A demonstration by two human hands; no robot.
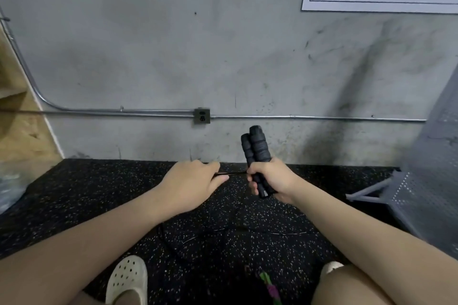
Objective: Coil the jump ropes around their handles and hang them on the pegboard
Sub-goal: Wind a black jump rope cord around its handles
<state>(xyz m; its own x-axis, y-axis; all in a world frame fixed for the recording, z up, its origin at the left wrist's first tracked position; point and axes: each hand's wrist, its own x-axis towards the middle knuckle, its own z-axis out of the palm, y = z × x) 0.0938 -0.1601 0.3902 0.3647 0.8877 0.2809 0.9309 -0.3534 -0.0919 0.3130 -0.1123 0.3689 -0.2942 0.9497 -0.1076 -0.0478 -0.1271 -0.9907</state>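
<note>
Both hands work: my right hand (271,179) squeezes two black foam handles (256,156) together, pointing to 12 o'clock. My left hand (195,178) pinches the thin black rope (235,173) tight at 9 o'clock for wrapping.

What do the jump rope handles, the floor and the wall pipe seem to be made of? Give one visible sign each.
Handles: probably matte black foam, ridged surface.
Floor: likely rubber, black with pale flecks.
Wall pipe: metal, grey with a dull shine.
</note>
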